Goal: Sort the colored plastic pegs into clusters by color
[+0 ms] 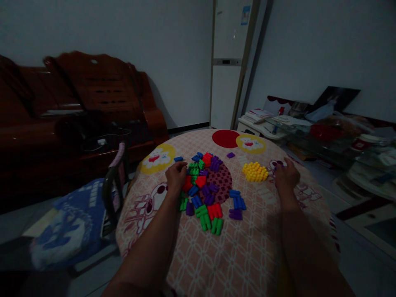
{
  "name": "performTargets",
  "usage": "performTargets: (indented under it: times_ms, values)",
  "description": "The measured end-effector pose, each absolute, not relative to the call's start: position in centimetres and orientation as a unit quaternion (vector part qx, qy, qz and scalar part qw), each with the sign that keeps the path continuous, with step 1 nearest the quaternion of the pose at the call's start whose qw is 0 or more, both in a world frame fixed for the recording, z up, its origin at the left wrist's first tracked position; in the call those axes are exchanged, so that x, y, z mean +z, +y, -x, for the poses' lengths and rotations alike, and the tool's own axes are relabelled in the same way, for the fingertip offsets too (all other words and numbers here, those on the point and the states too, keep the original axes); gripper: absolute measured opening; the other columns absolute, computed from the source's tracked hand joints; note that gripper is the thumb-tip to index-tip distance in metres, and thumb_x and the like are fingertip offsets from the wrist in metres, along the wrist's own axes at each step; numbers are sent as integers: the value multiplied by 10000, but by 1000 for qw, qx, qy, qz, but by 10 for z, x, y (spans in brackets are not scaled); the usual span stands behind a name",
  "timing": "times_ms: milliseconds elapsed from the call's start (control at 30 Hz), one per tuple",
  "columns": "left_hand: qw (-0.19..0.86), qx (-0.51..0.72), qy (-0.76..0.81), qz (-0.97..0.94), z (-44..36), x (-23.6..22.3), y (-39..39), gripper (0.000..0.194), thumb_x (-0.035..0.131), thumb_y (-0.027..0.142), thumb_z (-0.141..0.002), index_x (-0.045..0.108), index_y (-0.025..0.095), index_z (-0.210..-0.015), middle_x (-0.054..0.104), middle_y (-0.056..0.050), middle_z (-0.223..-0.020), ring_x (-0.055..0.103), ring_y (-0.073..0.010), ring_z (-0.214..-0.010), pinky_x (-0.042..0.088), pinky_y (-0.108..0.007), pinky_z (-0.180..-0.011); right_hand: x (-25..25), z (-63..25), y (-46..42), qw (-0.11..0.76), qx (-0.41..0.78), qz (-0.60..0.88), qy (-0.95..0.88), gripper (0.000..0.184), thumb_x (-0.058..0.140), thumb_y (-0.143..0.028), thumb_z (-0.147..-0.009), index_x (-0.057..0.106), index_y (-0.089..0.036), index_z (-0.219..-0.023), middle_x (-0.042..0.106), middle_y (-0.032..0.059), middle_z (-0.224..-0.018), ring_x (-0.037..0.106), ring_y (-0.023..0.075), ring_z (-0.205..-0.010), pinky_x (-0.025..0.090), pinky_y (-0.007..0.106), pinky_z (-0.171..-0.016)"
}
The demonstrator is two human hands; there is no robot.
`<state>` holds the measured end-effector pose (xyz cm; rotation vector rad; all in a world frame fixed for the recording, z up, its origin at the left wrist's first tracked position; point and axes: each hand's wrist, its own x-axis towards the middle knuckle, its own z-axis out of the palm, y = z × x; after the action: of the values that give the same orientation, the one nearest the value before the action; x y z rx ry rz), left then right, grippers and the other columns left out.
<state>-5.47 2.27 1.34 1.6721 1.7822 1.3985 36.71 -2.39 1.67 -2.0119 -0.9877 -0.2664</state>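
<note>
My left hand (176,177) is at the left edge of a loose pile of plastic building blocks, its fingers bent and pressed together; what they hold, if anything, is hidden. Green blocks (194,170), red blocks (215,210), blue blocks (196,201) and purple blocks (215,164) make up this mixed pile. Over the table's right side, my right hand (287,176) has its fingers curled round a small purple block (280,166), mostly covered by them. Between the hands, nearer the right one, yellow blocks (255,172) sit in a tight cluster.
Everything lies on a round table with a patterned cloth (222,255). Stray blue blocks (239,202) and a purple block (230,155) lie apart. A chair (113,185) stands left, a wooden sofa (102,95) behind it. On the right is a cluttered glass-topped table (328,140).
</note>
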Motion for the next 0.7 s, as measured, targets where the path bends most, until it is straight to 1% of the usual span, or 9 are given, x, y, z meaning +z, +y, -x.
performTargets:
  times_ms: [100,167,233,300,400,500,567,633,700]
  values:
    - [171,470,582,-642,42,23,22,293,558,212,-830,772,170,-1025,792,-55,-980,734,-216,-911,569,-332,-904,15,-352,-19,450,-107,761,-455,503,478,-317,-851,694,-109,-1255,748,180,-1041,691,290,-897,517,412,-852]
    - [189,431,540,-698,25,29,26,290,553,185,-855,763,170,-1055,789,-63,-1017,732,-215,-933,572,-338,-915,12,-348,-18,459,-112,747,-467,497,464,-320,-850,710,-100,-1222,751,181,-994,688,283,-860,519,407,-831]
    - [178,378,501,-757,4,34,32,324,572,145,-860,743,181,-1133,772,-78,-1131,717,-227,-1040,553,-361,-984,10,-348,-18,468,-119,739,-469,494,456,-321,-842,725,-95,-1190,754,176,-946,684,276,-820,520,396,-802]
    - [139,332,483,-798,-18,36,39,401,592,105,-855,702,172,-1235,720,-110,-1276,661,-250,-1197,498,-395,-1086,8,-351,-19,476,-127,736,-465,493,456,-328,-827,741,-96,-1154,755,168,-901,679,270,-783,520,384,-771]
    - [102,263,490,-824,-40,34,44,498,620,48,-814,659,148,-1300,667,-146,-1353,598,-272,-1297,449,-421,-1144,7,-356,-20,486,-133,733,-458,492,465,-329,-801,754,-99,-1125,759,164,-875,676,264,-751,516,366,-725]
    - [105,232,512,-820,-46,30,42,478,635,28,-779,690,147,-1239,695,-143,-1291,624,-287,-1250,491,-429,-1088,13,-352,-19,498,-128,720,-466,475,475,-323,-793,759,-103,-1104,759,159,-859,673,256,-736,515,363,-715]
    - [132,256,518,-806,-44,29,40,421,655,63,-785,714,155,-1191,728,-124,-1214,663,-287,-1172,525,-424,-1034,19,-339,-19,511,-108,705,-480,445,505,-334,-793,764,-107,-1075,755,150,-844,669,250,-728,521,370,-729]
    - [179,296,497,-796,-41,32,38,405,688,104,-780,724,172,-1177,753,-93,-1144,696,-271,-1080,552,-407,-978,27,-318,-20,526,-58,678,-509,399,557,-367,-795,771,-123,-1027,752,129,-830,666,240,-712,527,367,-729]
    - [226,332,451,-797,-41,36,37,439,696,101,-758,719,185,-1188,761,-70,-1122,707,-249,-1032,564,-388,-944,35,-290,-22,538,17,636,-553,356,609,-417,-804,780,-152,-970,753,101,-813,661,224,-687,526,344,-697]
